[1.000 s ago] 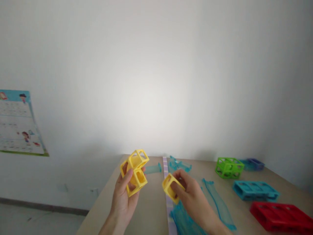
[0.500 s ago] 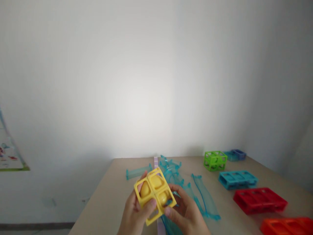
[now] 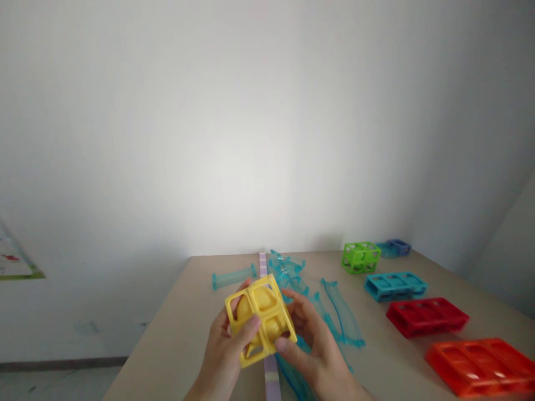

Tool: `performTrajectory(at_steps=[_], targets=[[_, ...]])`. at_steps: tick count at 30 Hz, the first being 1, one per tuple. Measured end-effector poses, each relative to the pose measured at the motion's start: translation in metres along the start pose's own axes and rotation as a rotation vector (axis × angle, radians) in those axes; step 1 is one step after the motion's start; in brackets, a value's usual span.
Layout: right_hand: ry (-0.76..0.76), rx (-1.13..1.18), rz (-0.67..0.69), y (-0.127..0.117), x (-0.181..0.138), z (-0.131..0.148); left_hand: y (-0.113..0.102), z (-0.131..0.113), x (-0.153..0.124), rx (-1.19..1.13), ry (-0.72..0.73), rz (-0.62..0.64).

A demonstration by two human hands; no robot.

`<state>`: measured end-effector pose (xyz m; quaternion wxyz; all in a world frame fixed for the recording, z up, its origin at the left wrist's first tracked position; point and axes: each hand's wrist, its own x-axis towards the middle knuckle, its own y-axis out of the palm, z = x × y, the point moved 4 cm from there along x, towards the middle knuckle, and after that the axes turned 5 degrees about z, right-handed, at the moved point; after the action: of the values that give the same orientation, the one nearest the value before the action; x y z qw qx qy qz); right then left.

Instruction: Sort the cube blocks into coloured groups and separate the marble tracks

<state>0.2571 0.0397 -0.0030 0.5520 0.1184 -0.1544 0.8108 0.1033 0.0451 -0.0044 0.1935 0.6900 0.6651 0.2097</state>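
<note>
A yellow plastic toy block (image 3: 272,299) with four framed windows and rounded shapes inside is held up above the table, tilted. My left hand (image 3: 225,348) grips its left side, thumb across the front face and fingers behind. My right hand (image 3: 317,348) is at its lower right corner, thumb pressed on the front edge and index finger bent near the right side; its other fingertips are partly hidden. Behind and below the hands lie clear teal track pieces (image 3: 343,312), several of them in a heap.
Along the right stand a green cage-like block (image 3: 361,258), a teal block (image 3: 396,286), a red block (image 3: 428,317) and an orange block (image 3: 480,365). A purple piece (image 3: 400,247) sits at the back corner. A pale purple strip (image 3: 272,379) runs down the table.
The view has tipped down slightly, so the table sits higher. The yellow block has turned a little in my hands. A teal bit seen in its lower right window no longer shows.
</note>
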Motion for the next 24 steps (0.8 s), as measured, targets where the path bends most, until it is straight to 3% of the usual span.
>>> performTrajectory(at_steps=[7, 14, 24], targets=[[-0.009, -0.278, -0.194, -0.016, 0.000, -0.008, -0.004, 0.002, 0.009, -0.060, 0.001, -0.067], [0.091, 0.165, -0.003, -0.003, 0.006, -0.011, 0.001, -0.001, 0.004, -0.040, 0.017, -0.029], [0.126, 0.083, 0.054, 0.004, 0.007, -0.006, -0.005, 0.003, 0.005, 0.017, 0.046, -0.035]])
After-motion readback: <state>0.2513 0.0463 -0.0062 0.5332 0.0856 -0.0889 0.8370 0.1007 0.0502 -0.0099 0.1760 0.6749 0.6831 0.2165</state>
